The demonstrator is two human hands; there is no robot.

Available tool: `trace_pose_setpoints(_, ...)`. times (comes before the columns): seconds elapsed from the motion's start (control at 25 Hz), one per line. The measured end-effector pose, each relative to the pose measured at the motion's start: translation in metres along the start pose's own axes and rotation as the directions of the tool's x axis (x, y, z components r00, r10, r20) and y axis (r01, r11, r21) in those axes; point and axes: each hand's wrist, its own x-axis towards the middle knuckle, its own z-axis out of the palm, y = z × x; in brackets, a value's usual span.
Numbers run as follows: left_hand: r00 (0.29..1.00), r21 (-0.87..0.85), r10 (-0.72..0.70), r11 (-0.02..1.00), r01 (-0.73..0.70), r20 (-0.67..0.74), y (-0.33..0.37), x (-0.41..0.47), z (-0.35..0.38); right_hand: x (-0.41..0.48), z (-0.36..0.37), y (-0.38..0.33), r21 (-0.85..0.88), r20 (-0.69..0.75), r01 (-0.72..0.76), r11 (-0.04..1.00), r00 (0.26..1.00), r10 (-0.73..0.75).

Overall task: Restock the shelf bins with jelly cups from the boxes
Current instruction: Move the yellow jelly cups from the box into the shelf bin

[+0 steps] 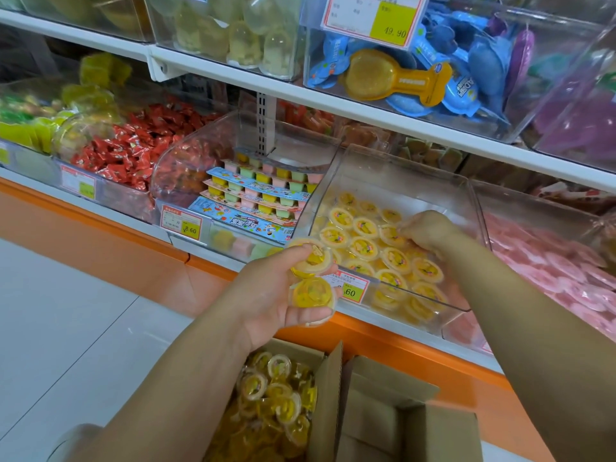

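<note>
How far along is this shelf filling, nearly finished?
Partly done. The clear bin already holds many yellow jelly cups, though it is not full to the rim. In hand: the left hand holds a few spare cups at the bin's front, while the right hand reaches among those inside. Left: the cardboard box below holds plenty of loose cups.

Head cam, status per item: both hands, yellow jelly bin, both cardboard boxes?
left hand: grips yellow jelly cups, held in front of the bin.
right hand: inside the bin, fingers curled down on the binned cups; grip unclear.
yellow jelly bin: open top, partly filled, cups mostly lid-up.
left box: flaps open, holds loose yellow cups.
right box: flaps open, no cups visible inside.
</note>
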Motion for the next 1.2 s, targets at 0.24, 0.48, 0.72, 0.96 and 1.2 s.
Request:
trace_pose_setpoints(0.24,1.000,0.015,0.027,1.000,-0.027,0.000,-0.004,0.002,0.004,-0.028,-0.013,-0.015,-0.260,-0.071,0.104,0.960,0.989,-0.127)
trace_pose_setpoints(0.48,0.999,0.058,0.052,0.997,-0.052,0.000,-0.003,0.004,0.006,-0.132,-0.031,-0.083,0.503,0.462,0.177,0.846,0.772,-0.437)
trace_pose_setpoints(0.72,0.996,-0.022,0.092,0.996,-0.092,0.008,-0.006,0.006,0.007,-0.123,-0.032,-0.086,0.383,0.291,0.324,0.865,0.846,-0.446)
trace_pose_setpoints(0.96,0.999,-0.283,0.053,0.958,-0.053,-0.005,-0.002,0.007,-0.003,-0.023,-0.069,-0.041,-0.731,0.200,0.342,0.590,0.934,-0.295)
trace_pose_setpoints(1.2,0.999,-0.259,0.007,0.966,-0.016,-0.034,-0.001,0.003,-0.001,-0.005,-0.033,-0.021,-0.774,0.243,0.283,0.566,0.959,-0.147)
